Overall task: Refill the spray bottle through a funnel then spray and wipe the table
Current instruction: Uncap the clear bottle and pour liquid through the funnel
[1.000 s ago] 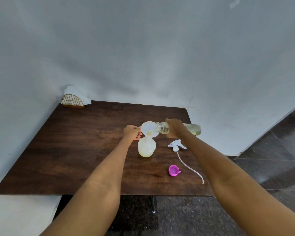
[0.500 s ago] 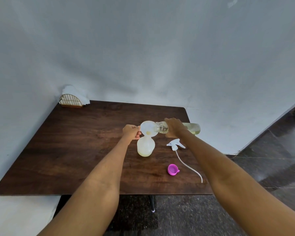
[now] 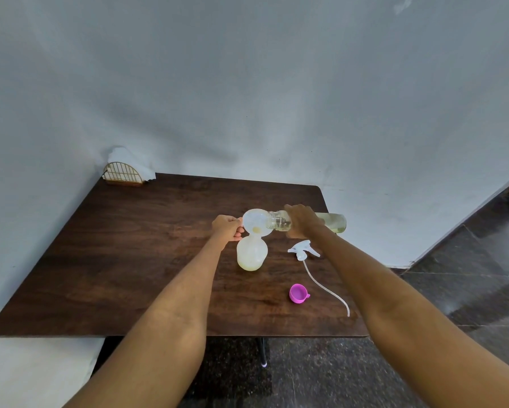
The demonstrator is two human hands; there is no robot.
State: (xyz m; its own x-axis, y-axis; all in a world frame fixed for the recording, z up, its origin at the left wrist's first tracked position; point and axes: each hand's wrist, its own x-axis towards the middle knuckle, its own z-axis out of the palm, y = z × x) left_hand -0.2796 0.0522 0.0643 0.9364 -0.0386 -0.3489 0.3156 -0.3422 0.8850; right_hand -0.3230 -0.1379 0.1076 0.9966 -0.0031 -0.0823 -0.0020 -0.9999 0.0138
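The dark wooden desk (image 3: 129, 260) carries everything. Held almost level above it is the clear refill bottle (image 3: 329, 222), its mouth over the rim of the white funnel (image 3: 254, 222); the right hand (image 3: 301, 220) is wrapped round its middle. The funnel sits in the neck of the round spray bottle (image 3: 251, 256), which stands upright near the middle of the desk with pale yellowish liquid in it. The left hand (image 3: 226, 228) pinches the funnel's edge, steadying it.

To pour well, I'd judge the tilt should rise slowly — a little liquid already pools in the funnel's throat, and a faster stream could back up and spill over the rim. Keeping the funnel upright matters as much.

Just right of the bottle lies the white trigger sprayer (image 3: 303, 250) with its dip tube trailing toward the near edge — and, smallest, a pink cap (image 3: 298, 293) beside the tube.
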